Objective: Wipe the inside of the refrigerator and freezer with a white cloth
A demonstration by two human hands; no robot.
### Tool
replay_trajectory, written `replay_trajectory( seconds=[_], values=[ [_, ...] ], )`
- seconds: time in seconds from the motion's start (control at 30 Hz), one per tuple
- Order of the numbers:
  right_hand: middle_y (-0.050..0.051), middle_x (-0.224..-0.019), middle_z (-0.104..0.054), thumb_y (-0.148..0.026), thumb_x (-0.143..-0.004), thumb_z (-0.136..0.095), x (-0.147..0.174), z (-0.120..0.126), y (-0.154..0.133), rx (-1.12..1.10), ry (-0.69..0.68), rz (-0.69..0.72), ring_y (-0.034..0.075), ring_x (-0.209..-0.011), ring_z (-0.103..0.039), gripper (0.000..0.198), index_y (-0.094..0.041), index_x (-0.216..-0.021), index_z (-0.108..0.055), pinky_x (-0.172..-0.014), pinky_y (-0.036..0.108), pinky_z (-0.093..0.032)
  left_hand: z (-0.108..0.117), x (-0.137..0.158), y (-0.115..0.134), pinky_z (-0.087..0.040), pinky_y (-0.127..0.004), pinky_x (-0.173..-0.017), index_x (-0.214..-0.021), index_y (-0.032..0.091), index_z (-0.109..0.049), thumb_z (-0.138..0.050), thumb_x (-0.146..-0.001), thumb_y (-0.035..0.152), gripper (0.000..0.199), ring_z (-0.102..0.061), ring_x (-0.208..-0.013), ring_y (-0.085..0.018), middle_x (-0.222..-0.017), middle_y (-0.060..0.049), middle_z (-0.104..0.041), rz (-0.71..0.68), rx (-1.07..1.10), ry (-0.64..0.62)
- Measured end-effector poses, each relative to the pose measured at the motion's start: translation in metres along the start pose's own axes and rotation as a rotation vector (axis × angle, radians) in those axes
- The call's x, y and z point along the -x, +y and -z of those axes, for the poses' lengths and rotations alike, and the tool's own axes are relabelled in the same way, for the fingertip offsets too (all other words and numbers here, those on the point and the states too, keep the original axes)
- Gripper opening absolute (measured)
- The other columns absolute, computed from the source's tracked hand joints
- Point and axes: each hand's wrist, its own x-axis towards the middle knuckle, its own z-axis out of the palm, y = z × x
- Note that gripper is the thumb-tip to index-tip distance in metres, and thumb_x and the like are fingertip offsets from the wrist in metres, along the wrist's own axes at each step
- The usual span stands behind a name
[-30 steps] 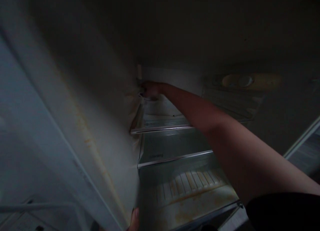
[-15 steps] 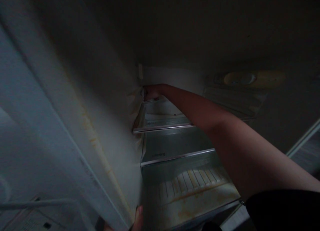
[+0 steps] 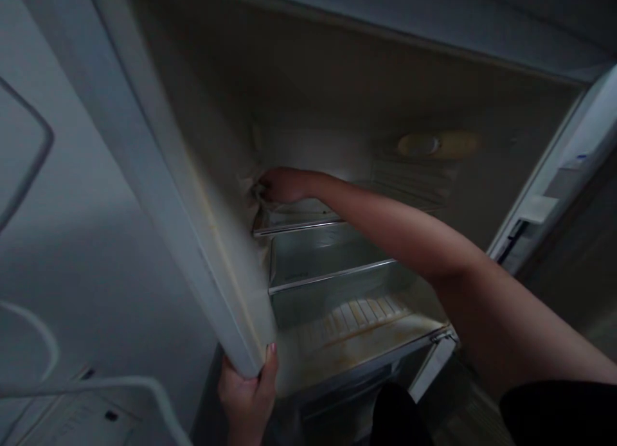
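An old refrigerator (image 3: 195,240) stands open before me, its lining stained yellow. My right hand (image 3: 286,185) reaches deep inside, closed around a crumpled pale cloth (image 3: 258,190) that touches the left inner wall just above the upper glass shelf (image 3: 299,228). Much of the cloth is hidden by the fingers and the dark. At the lower left, my left hand (image 3: 248,394) is wrapped round the cabinet's front edge, thumb on the inner side.
Below is a second glass shelf (image 3: 332,276), then a stained ribbed floor (image 3: 361,317). A yellowed lamp housing (image 3: 448,145) sits on the right wall. The open door (image 3: 540,208) stands at the right. Curved white tubing (image 3: 120,383) crosses the lower left.
The view has drawn back, showing more of the cabinet and the whole left hand. My right hand, still holding the cloth, has come slightly forward along the left wall.
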Motion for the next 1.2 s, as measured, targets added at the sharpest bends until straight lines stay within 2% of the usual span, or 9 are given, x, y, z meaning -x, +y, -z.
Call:
replay_trajectory(
  seconds=[0.17, 0.3, 0.4, 0.47, 0.53, 0.77, 0.97, 1.07, 1.2],
  values=[
    [0.009, -0.112, -0.064, -0.024, -0.104, -0.05, 0.141, -0.027, -0.037, -0.045, 0.317, 0.185, 0.021, -0.109, -0.061, 0.021, -0.013, -0.105, -0.068, -0.095, 0.028, -0.044, 0.001, -0.006, 0.001, -0.056, -0.047, -0.1, -0.121, 0.014, -0.06, -0.074, -0.082, 0.059, 0.061, -0.068, -0.119, -0.035, -0.12, -0.017, -0.069, -0.148, 0.043, 0.04],
    [0.009, -0.099, -0.062, -0.028, -0.099, -0.054, 0.224, -0.122, -0.062, -0.249, 0.434, 0.213, 0.021, -0.096, -0.057, 0.018, -0.018, -0.087, -0.063, -0.093, 0.033, -0.046, 0.008, 0.023, 0.019, -0.043, -0.058, -0.12, -0.144, 0.019, -0.045, -0.081, -0.077, 0.035, 0.077, -0.044, -0.15, -0.041, -0.159, -0.019, -0.044, -0.674, 0.026, 0.237],
    [0.005, -0.087, -0.06, -0.026, -0.096, -0.057, 0.25, -0.208, -0.067, -0.497, 0.384, 0.171, 0.019, -0.087, -0.058, 0.017, -0.018, -0.082, -0.059, -0.085, 0.03, -0.047, 0.005, 0.057, 0.039, -0.05, -0.053, -0.116, -0.15, 0.025, -0.044, -0.075, -0.082, 0.032, 0.075, -0.052, -0.146, -0.036, -0.156, -0.016, -0.052, -0.836, 0.168, -0.256],
    [0.005, -0.089, -0.062, -0.022, -0.095, -0.055, 0.261, -0.248, -0.066, -0.725, 0.377, 0.089, 0.017, -0.088, -0.06, 0.014, -0.017, -0.083, -0.06, -0.082, 0.028, -0.047, -0.003, 0.074, 0.05, -0.056, -0.047, -0.11, -0.151, 0.025, -0.046, -0.074, -0.085, 0.031, 0.073, -0.06, -0.138, -0.032, -0.151, -0.016, -0.058, -0.779, 0.198, -0.527],
    [0.005, -0.09, -0.064, -0.024, -0.097, -0.055, 0.274, -0.268, -0.062, -0.873, 0.382, -0.02, 0.016, -0.087, -0.061, 0.016, -0.017, -0.085, -0.063, -0.08, 0.026, -0.046, -0.011, 0.082, 0.056, -0.058, -0.043, -0.107, -0.145, 0.026, -0.054, -0.07, -0.086, 0.025, 0.061, -0.066, -0.132, -0.028, -0.144, -0.013, -0.065, -0.66, 0.231, -0.635],
    [0.003, -0.082, -0.06, -0.033, -0.099, -0.057, 0.314, -0.261, -0.041, -0.899, 0.425, -0.209, 0.016, -0.08, -0.059, 0.028, -0.017, -0.077, -0.062, -0.074, 0.025, -0.042, -0.02, 0.074, 0.051, -0.061, -0.035, -0.088, -0.11, 0.02, -0.071, -0.057, -0.079, 0.023, 0.034, -0.075, -0.098, -0.023, -0.106, -0.007, -0.078, -0.152, 0.334, -0.759],
    [0.003, -0.076, -0.06, -0.029, -0.095, -0.056, 0.325, -0.283, -0.048, -0.917, 0.69, -0.366, 0.016, -0.074, -0.057, 0.022, -0.019, -0.075, -0.057, -0.07, 0.026, -0.044, -0.024, 0.068, 0.055, -0.049, -0.025, -0.061, -0.08, 0.023, -0.062, -0.058, -0.089, 0.042, 0.021, -0.061, -0.065, -0.017, -0.067, 0.003, -0.061, -0.055, 0.317, -0.727],
    [0.003, -0.078, -0.063, -0.032, -0.098, -0.057, 0.33, -0.298, -0.073, -0.991, 0.587, -0.266, 0.016, -0.074, -0.06, 0.022, -0.02, -0.08, -0.059, -0.072, 0.026, -0.046, -0.025, 0.064, 0.06, -0.047, -0.024, -0.061, -0.079, 0.023, -0.059, -0.062, -0.088, 0.051, 0.029, -0.059, -0.064, -0.016, -0.066, 0.005, -0.058, -0.057, 0.278, -0.69],
    [0.009, -0.108, -0.072, -0.029, -0.095, -0.061, 0.325, -0.315, -0.103, -1.062, 0.395, -0.168, 0.022, -0.101, -0.068, 0.017, -0.021, -0.108, -0.069, -0.093, 0.034, -0.053, -0.018, 0.066, 0.068, -0.05, -0.026, -0.066, -0.086, 0.023, -0.064, -0.056, -0.093, 0.045, 0.025, -0.064, -0.071, -0.017, -0.073, 0.003, -0.065, -0.097, 0.286, -0.761]
  ],
)
